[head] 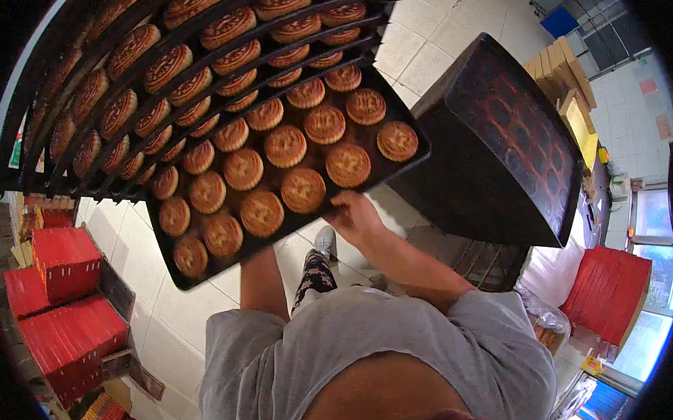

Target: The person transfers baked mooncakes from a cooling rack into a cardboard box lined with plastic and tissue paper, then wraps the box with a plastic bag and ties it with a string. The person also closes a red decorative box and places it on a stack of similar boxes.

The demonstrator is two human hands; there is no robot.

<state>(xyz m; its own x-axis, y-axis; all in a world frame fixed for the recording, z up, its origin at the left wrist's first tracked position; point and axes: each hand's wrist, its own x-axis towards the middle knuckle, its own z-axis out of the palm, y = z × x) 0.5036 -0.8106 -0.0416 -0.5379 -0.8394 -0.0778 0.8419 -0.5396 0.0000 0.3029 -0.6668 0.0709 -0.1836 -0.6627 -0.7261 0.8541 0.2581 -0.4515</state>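
Note:
A dark baking tray (292, 223) with rows of round, pattern-topped mooncakes (286, 147) juts toward me out of a rack. My right hand (354, 212) grips the tray's near edge, right of its middle. The left forearm (262, 278) runs under the near edge, where the tray hides my left hand. Over the tray's far part rise more tray levels of the loaded rack (116, 200), each carrying browned mooncakes (168, 68).
To the right stands a tall stack of dark baking trays (513, 140), its top one stained with round marks. Red boxes (74, 334) are piled at left, and more red boxes (607, 294) at right. Cardboard boxes (561, 68) stand beyond the stack. White floor tiles (177, 307) lie below.

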